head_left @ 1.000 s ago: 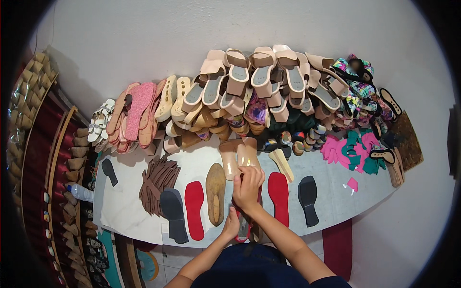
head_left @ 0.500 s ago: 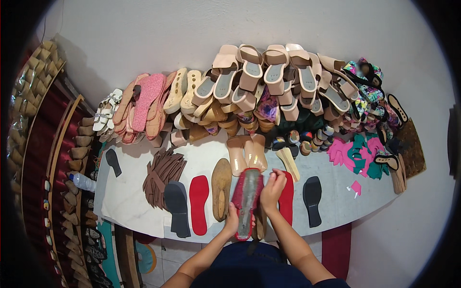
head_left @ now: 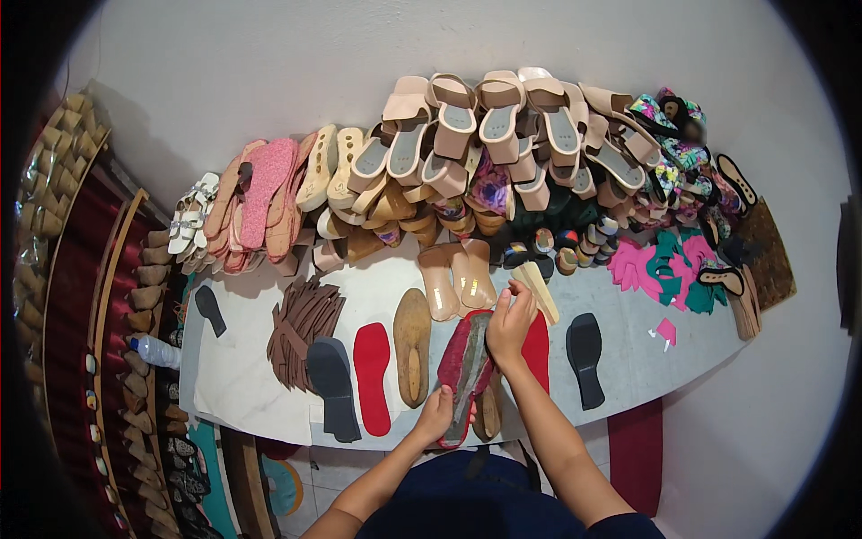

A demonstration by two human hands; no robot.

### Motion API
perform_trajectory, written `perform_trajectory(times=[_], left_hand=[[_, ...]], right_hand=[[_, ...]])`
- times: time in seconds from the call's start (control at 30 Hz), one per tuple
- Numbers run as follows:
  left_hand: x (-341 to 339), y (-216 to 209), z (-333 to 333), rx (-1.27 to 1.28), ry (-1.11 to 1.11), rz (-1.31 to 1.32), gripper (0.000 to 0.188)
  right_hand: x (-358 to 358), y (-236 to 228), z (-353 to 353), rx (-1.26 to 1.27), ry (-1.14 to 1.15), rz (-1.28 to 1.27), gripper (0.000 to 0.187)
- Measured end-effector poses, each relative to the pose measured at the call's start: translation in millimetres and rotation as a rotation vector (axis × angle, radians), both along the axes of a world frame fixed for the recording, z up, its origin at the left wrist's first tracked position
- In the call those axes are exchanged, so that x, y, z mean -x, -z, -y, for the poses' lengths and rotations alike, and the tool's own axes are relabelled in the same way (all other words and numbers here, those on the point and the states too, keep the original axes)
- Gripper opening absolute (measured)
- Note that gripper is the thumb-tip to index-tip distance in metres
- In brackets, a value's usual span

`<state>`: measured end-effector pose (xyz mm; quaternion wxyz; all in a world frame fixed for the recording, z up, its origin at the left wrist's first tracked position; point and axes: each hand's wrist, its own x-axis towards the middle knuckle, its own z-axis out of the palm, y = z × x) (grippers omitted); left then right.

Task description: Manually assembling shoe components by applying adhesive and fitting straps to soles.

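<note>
Above the table's near edge I hold a red shoe upper [head_left: 455, 366], tilted, with its grey underside up. My left hand [head_left: 437, 414] is closed round its lower left side, near the heel end. My right hand [head_left: 510, 322] has its fingers curled against the upper right edge, close to the toe end; the fingertips are partly hidden. Behind it, on the table, lies a red insole [head_left: 536, 355], half covered by my right hand and forearm. Left of the upper is a wooden shoe last [head_left: 412, 346]. Another wooden last [head_left: 488, 411] shows partly beneath it.
On the table [head_left: 242, 386] are another red insole [head_left: 372, 377], black soles [head_left: 332, 386] [head_left: 585, 359], brown strips [head_left: 305, 332] and beige sandals [head_left: 456, 278]. Heeled sandals [head_left: 503, 126] are piled along the wall. Pink and green scraps [head_left: 664, 269] lie right. Shelves of lasts [head_left: 148, 296] stand left.
The red upper has turned in my hands, so more of its red left side shows. My right hand has shifted slightly up along its edge. The whole view has moved a little.
</note>
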<state>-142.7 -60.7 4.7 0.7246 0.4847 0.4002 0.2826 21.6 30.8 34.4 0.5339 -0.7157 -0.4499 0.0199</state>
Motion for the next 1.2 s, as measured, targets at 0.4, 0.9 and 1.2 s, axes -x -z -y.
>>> perform_trajectory(times=[0.4,0.9,1.2], left_hand=[[6,-5,-2,0.463,0.025,0.128,0.08],[-36,-7,-18,0.465,-0.114,0.294,0.083],[-99,-11,-3,0.389,-0.216,0.355,0.079]], right_hand=[[23,5,31,0.017,0.032,0.21,0.028],[-138,93,132,0.84,0.37,0.224,0.079],[-170,62,135,0.818,0.103,0.035,0.09]])
